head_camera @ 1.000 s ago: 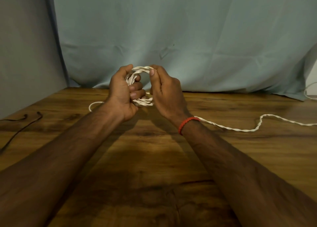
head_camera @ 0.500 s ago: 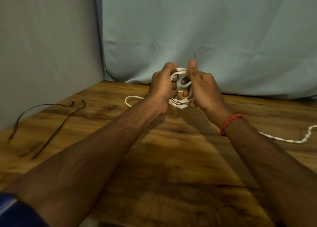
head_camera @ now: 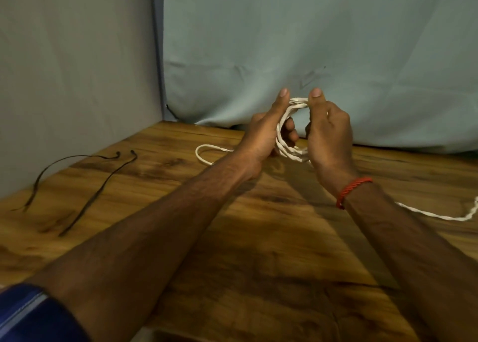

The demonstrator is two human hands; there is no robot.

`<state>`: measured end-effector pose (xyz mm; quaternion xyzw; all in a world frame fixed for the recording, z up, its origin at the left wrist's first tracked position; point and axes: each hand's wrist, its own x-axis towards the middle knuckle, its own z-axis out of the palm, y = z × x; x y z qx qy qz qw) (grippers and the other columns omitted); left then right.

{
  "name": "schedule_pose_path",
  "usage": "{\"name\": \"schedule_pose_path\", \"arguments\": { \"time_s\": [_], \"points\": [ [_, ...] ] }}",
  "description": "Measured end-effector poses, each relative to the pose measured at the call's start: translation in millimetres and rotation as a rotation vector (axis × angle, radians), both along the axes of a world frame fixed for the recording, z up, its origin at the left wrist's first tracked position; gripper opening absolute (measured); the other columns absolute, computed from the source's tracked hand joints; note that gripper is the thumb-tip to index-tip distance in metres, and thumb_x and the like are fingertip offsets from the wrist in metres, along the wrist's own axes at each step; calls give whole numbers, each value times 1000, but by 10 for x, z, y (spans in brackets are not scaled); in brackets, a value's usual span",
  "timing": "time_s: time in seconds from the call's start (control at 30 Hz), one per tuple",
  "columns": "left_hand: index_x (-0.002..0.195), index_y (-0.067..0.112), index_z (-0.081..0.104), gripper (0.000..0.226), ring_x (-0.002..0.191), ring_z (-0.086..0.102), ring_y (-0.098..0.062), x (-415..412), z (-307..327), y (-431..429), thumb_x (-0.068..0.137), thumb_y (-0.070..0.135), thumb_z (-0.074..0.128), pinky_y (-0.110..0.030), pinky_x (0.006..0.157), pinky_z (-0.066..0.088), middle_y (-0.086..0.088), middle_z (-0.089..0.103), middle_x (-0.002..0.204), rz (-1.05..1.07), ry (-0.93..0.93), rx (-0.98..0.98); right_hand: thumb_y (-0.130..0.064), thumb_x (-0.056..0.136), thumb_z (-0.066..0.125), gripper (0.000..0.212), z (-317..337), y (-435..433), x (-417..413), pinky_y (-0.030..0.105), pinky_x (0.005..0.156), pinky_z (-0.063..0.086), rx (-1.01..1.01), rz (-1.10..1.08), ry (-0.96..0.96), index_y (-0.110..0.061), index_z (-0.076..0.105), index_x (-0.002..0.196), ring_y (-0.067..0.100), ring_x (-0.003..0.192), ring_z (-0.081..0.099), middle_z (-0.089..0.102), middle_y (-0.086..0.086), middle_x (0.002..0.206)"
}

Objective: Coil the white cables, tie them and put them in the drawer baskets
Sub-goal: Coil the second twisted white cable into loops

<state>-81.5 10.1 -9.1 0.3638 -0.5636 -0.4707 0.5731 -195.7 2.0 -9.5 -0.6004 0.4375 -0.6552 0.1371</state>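
Both thumbs have straightened upward since half a second ago, and the view has swung so the two black ties (head_camera: 98, 190) on the counter (head_camera: 258, 251) show more fully. The left grip (head_camera: 263, 137) has its fingers curled through the white cable coil (head_camera: 293, 154), holding the loops from inside, probably so they cannot spring apart. The right grip (head_camera: 328, 137) pinches the coil's top and right side, probably to lay on the next turn. The coil stands upright above the counter, near the curtain (head_camera: 310, 44). A loose loop (head_camera: 197, 154) lies behind the left wrist. The uncoiled tail (head_camera: 426, 213) trails off to the right, so coiling looks unfinished. No drawer baskets are in view.
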Motion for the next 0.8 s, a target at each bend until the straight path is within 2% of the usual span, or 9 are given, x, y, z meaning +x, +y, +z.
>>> {"name": "schedule_pose_path", "arguments": {
  "time_s": [0.13, 0.2, 0.27, 0.37, 0.43, 0.5, 0.63, 0.7, 0.8],
  "points": [
    [91, 7, 67, 60, 67, 65, -19, -32, -15, -23, 104, 56, 35, -33, 68, 55, -7, 69, 76, 74, -32, -82, -48, 106, 39, 51, -2, -6, -15, 21, 52, 30, 6, -28, 97, -17, 45, 66, 4, 51, 40, 41, -6, 58],
    [112, 4, 69, 64, 81, 70, -21, -46, -26, -46, 106, 55, 30, -38, 80, 58, -10, 74, 96, 105, -62, -119, -49, 106, 39, 50, -6, 0, -10, 20, 52, 31, 11, -22, 113, -24, 45, 63, 2, 50, 43, 44, -9, 57],
    [124, 7, 64, 62, 95, 69, -21, -54, -39, -59, 106, 53, 28, -42, 93, 56, -12, 72, 110, 160, -88, -160, -50, 105, 39, 50, -11, 0, -6, 27, 55, 34, 23, -6, 109, -25, 45, 62, 5, 52, 44, 45, -7, 56],
    [119, 13, 66, 66, 111, 64, -18, -48, -43, -82, 100, 63, 28, -46, 105, 47, -4, 69, 117, 247, -189, -240, -53, 104, 40, 54, -15, -10, -8, 33, 59, 34, 27, -13, 112, -21, 44, 61, 16, 57, 43, 45, -1, 58],
    [108, 20, 63, 52, 118, 58, -20, -31, -34, -85, 104, 57, 26, -47, 109, 41, -3, 63, 121, 306, -298, -286, -54, 104, 40, 56, -14, -10, -9, 36, 60, 34, 17, -14, 105, -20, 43, 59, 19, 59, 43, 44, 1, 58],
    [108, 23, 63, 46, 117, 57, -20, -7, -36, -96, 108, 48, 24, -46, 108, 41, -6, 62, 122, 337, -354, -315, -53, 104, 40, 56, -9, 7, -9, 34, 59, 34, 11, -27, 115, -21, 43, 59, 19, 59, 44, 46, 3, 59],
    [118, 15, 72, 65, 104, 69, -14, 13, -77, -111, 106, 53, 21, -45, 104, 48, 1, 76, 105, 241, -326, -310, -51, 105, 39, 54, 23, 26, -34, 27, 56, 35, 33, -45, 152, -26, 51, 58, 8, 57, 48, 52, -6, 57],
    [117, 14, 73, 65, 99, 72, -13, 16, -97, -127, 107, 51, 21, -43, 101, 51, 0, 77, 102, 221, -313, -311, -52, 105, 39, 57, 31, 24, -43, 27, 57, 37, 50, -52, 177, -21, 58, 61, 8, 59, 52, 57, -3, 60],
    [110, 10, 72, 61, 84, 74, -16, 22, -88, -116, 108, 48, 25, -36, 86, 57, -6, 77, 93, 194, -263, -301, -54, 104, 39, 60, 22, 16, -44, 28, 57, 39, 62, -48, 176, -17, 58, 60, 12, 58, 54, 58, 0, 59]
  ]
}}
